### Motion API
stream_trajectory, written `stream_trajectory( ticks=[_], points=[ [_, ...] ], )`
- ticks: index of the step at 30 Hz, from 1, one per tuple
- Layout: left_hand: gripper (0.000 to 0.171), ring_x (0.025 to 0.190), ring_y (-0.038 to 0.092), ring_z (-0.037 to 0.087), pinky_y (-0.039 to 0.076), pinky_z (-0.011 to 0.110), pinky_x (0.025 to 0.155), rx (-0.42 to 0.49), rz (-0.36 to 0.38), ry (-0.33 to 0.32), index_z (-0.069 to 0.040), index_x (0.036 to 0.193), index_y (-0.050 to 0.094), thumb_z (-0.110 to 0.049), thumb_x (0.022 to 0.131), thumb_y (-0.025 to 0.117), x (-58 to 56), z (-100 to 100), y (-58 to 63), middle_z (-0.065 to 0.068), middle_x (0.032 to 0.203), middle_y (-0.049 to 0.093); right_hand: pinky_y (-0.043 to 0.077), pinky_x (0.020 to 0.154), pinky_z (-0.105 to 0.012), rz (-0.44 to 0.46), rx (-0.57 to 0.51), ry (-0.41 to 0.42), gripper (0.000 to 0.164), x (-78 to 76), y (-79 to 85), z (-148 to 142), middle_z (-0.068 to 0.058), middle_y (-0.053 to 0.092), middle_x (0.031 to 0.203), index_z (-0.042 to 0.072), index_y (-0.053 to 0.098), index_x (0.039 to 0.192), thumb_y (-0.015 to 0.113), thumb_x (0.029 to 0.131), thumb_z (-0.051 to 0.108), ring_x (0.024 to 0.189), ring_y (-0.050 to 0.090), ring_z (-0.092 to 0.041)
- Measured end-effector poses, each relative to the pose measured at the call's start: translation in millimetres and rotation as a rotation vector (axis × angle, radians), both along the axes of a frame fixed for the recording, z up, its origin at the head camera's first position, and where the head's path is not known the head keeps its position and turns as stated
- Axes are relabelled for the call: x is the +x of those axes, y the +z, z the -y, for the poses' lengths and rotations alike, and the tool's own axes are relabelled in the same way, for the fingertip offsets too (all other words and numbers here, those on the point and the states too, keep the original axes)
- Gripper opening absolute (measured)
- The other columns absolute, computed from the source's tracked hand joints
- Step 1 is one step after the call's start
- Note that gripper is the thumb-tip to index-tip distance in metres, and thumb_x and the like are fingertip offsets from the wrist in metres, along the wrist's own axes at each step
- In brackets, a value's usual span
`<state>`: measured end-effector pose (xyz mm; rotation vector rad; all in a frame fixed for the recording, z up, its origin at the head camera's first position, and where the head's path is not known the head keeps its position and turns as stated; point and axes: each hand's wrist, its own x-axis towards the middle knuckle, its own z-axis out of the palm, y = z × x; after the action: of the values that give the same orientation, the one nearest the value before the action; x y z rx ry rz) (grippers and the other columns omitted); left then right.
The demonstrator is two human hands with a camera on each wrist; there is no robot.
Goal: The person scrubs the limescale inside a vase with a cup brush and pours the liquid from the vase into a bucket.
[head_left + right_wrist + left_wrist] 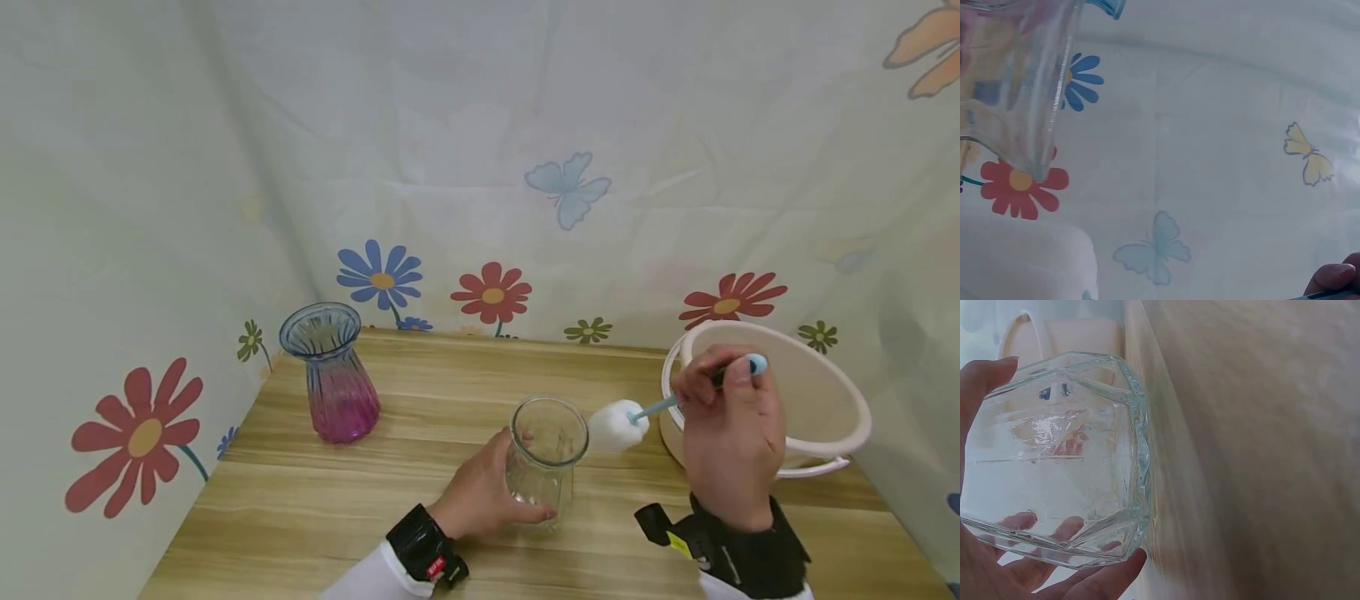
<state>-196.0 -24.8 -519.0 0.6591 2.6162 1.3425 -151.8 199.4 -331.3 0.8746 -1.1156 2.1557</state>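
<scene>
A clear glass vase (553, 475) stands upright, its round mouth toward the head camera. My left hand (478, 490) grips its lower body, thumb on one side and fingers round the other. In the left wrist view, the faceted glass base (1138, 450) shows close over the tabletop. My right hand (735, 442) pinches the thin blue handle of a sponge bottle brush (619, 425). Its white sponge head is beside the vase's rim, outside the mouth. The right wrist view catches part of the sponge (1029, 262) below the glass.
A ribbed vase (343, 400), blue at the top and pink below, stands at the left on the wooden table (427, 383). Behind my right hand is a cream bucket (855, 408) with a handle. A curtain (450, 125) printed with flowers and butterflies hangs behind the table.
</scene>
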Motion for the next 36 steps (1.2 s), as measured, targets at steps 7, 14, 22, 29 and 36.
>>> stream_trajectory(
  ticks=[7, 14, 22, 29, 36],
  points=[
    [0.098, 0.129, 0.059, 0.02, 0.051, 0.051, 0.106, -0.008, -0.007, -0.003, -0.03, 0.143, 0.041, -0.068, 0.066, 0.089, 0.6, 0.4, 5.9, -0.003, 0.143, 0.057, 0.019, 0.062, -0.026, -0.179, -0.116, 0.182, 0.044, 6.3, 26.3, 5.0, -0.009, 0.03, 0.07, -0.007, 0.036, 0.078, 0.044, 0.107, 0.025, 0.065, 0.027, -0.019],
    [0.099, 0.129, 0.058, 0.02, 0.051, 0.051, 0.106, -0.032, 0.009, 0.014, -0.029, 0.144, 0.041, -0.069, 0.066, 0.088, 1.6, 0.0, 8.7, -0.003, 0.143, 0.056, 0.021, 0.057, -0.027, -0.253, -0.142, 0.296, 0.049, 19.8, 44.5, 16.7, -0.006, 0.028, 0.06, -0.002, 0.026, 0.072, 0.043, 0.108, 0.026, 0.058, 0.026, -0.015],
    [0.101, 0.127, 0.059, 0.02, 0.052, 0.05, 0.104, -0.028, -0.019, 0.013, -0.028, 0.145, 0.041, -0.067, 0.065, 0.09, 1.0, 0.5, 8.0, -0.003, 0.142, 0.057, 0.019, 0.063, -0.029, -0.201, -0.008, 0.367, 0.046, 16.7, 34.6, 27.2, -0.004, 0.025, 0.07, 0.0, 0.028, 0.079, 0.03, 0.112, 0.031, 0.064, 0.025, -0.016],
    [0.105, 0.129, 0.059, 0.017, 0.052, 0.049, 0.106, -0.009, -0.032, -0.014, -0.033, 0.149, 0.035, -0.066, 0.066, 0.09, 1.1, 0.4, 5.7, -0.007, 0.143, 0.055, 0.017, 0.059, -0.031, -0.112, 0.129, 0.257, 0.047, 2.6, 21.9, 35.9, -0.003, 0.024, 0.07, 0.002, 0.028, 0.078, 0.021, 0.114, 0.03, 0.061, 0.025, -0.016],
    [0.11, 0.129, 0.058, 0.014, 0.052, 0.047, 0.106, 0.001, -0.019, -0.019, -0.036, 0.153, 0.031, -0.066, 0.066, 0.09, 2.0, 1.1, 7.1, -0.009, 0.142, 0.055, 0.016, 0.055, -0.033, -0.002, 0.23, 0.214, 0.047, -7.6, 9.1, 47.2, -0.002, 0.024, 0.068, 0.003, 0.029, 0.078, 0.02, 0.115, 0.03, 0.057, 0.023, -0.016]
  ],
)
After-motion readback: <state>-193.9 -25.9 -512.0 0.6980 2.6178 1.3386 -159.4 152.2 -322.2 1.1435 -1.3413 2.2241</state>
